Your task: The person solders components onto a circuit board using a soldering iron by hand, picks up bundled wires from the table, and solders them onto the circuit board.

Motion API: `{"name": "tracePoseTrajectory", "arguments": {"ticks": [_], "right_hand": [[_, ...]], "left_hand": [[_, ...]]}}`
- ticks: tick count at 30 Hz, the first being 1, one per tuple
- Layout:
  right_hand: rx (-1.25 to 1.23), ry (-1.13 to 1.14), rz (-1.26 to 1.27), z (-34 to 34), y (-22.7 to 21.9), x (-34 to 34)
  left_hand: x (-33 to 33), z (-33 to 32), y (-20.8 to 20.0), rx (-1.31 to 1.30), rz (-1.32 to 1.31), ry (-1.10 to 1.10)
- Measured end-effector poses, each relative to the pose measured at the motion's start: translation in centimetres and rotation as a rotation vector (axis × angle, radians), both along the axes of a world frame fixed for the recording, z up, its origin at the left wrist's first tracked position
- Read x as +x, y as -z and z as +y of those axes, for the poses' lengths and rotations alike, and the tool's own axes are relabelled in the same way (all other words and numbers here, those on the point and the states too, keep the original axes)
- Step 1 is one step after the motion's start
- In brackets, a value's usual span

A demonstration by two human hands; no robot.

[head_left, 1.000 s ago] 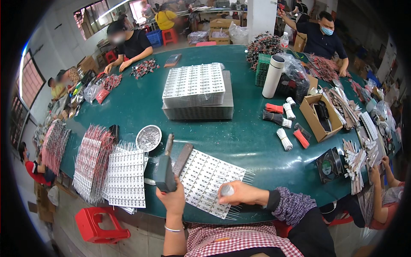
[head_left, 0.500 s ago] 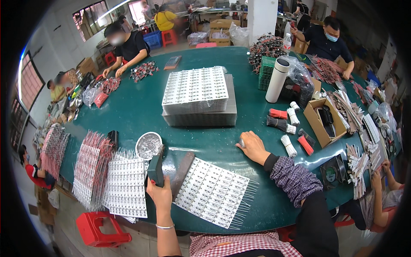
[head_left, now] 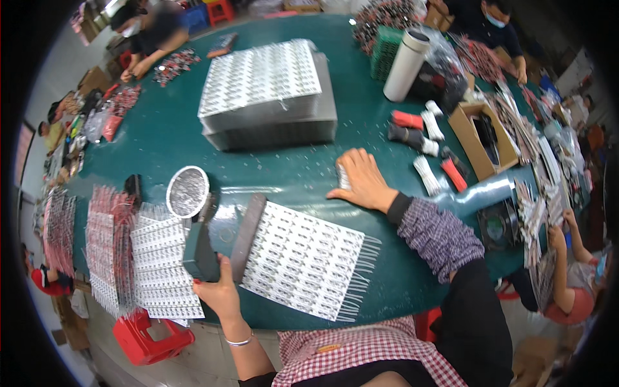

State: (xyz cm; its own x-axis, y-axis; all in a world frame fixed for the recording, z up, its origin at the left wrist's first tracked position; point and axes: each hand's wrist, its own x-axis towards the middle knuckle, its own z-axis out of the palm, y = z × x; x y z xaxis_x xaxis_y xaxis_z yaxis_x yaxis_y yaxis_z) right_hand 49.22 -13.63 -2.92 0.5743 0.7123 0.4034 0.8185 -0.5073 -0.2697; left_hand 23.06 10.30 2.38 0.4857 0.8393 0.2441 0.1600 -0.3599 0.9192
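Observation:
My left hand is closed around a dark green, boxy hand tool with a red spot low on it. Just beyond the tool stands a round white dish of crumpled silvery material. Between my hands a white sheet of small circuit boards lies tilted, thin white wires sticking out along its right edge. A dark grey bar runs along the sheet's left edge. My right hand rests on the table beyond the sheet, curled over a small silvery-white thing mostly hidden by the fingers.
A tall stack of board sheets occupies the table's middle. Wired sheets stand at left. To the right are wire bundles, an open cardboard box and a white bottle. A red stool stands below; co-workers sit around.
The view has tipped downward and shifted, so the table sits higher and further left. My right hand has slid nearer the sheet, its fingers more raised. The left hand still grips the green tool.

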Motion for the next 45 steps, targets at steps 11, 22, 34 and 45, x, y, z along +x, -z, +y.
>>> {"name": "tracePoseTrajectory", "arguments": {"ticks": [11, 22, 34, 45], "right_hand": [[0.034, 0.003, 0.106, -0.6, -0.5, -0.5], [-0.036, -0.077, 0.152, -0.9, -1.0, 2.6], [-0.098, -0.071, 0.110, -0.1, -1.4, 4.2], [-0.036, 0.039, -0.061, -0.3, -2.3, 1.5]], "left_hand": [[-1.8, -0.3, 0.6, -0.106, -0.104, 0.032], [-2.9, -1.2, -0.8, -0.151, -0.103, 0.015], [-3.4, -1.0, -0.6, -0.189, -0.116, 0.011], [-3.9, -1.2, -1.2, -0.278, -0.172, 0.108]]}}
